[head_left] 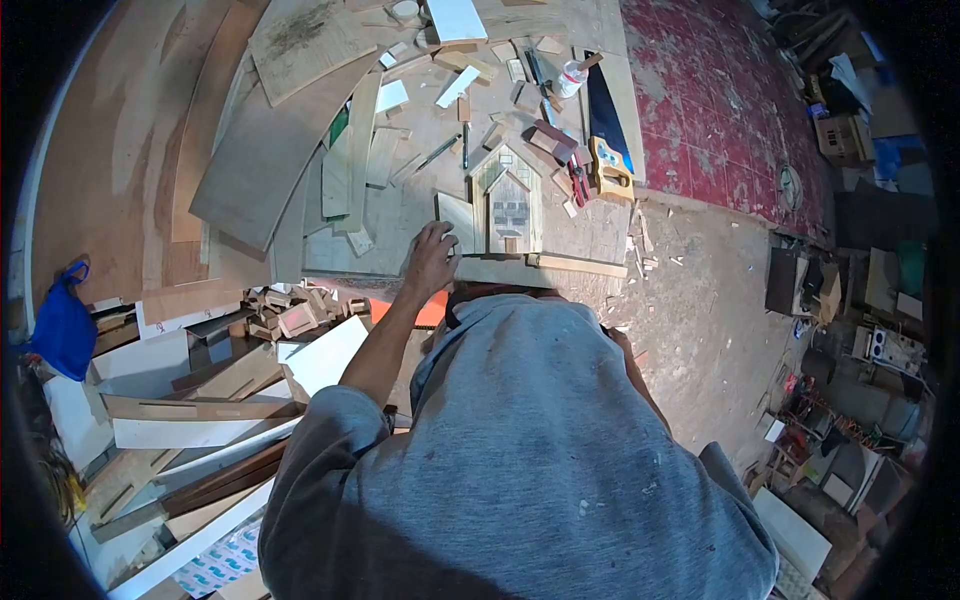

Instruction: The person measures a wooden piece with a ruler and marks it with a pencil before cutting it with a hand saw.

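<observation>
My left hand (432, 258) is at the front edge of the workbench, its bent fingers closed on the lower end of a slant-topped piece of wood (457, 218). Just right of that piece lies a small wooden house (510, 208) with a peaked roof outline and a dark window grid. A narrow wooden strip (580, 265) runs along the bench edge below the house. Of my right arm, only a bit of forearm shows beside my grey shirt; the right hand is hidden by my body.
A handsaw (611, 165), a red utility knife (578, 182), a white bottle (570, 80) and several wood offcuts lie on the workbench (390, 255). Large boards (285, 150) overlap at the left. Scrap wood (215, 400) is piled below left; shavings litter the floor (700, 300) at right.
</observation>
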Demonstrator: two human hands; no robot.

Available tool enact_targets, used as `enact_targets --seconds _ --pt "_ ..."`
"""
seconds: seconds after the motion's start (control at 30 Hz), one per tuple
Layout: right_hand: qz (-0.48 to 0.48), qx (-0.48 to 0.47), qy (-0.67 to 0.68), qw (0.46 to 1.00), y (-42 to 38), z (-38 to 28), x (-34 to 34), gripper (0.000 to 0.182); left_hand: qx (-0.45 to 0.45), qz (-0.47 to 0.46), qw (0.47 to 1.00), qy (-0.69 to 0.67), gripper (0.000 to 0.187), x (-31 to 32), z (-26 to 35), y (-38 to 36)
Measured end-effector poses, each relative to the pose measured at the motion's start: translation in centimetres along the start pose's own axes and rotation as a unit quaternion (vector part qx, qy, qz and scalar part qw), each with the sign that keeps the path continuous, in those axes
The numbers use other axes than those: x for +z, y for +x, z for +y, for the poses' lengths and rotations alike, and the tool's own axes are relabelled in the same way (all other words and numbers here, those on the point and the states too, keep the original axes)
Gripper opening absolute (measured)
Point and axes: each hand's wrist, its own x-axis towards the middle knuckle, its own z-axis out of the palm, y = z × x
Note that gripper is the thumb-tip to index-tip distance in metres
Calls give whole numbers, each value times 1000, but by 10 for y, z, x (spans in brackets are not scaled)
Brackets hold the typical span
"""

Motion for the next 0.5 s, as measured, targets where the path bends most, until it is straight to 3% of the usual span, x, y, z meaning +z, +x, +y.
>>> enact_targets --seconds 0.5 --pt "3 -6 -45 999 20 3 -3 33 12 13 1000 -15 31 0 -4 -2"
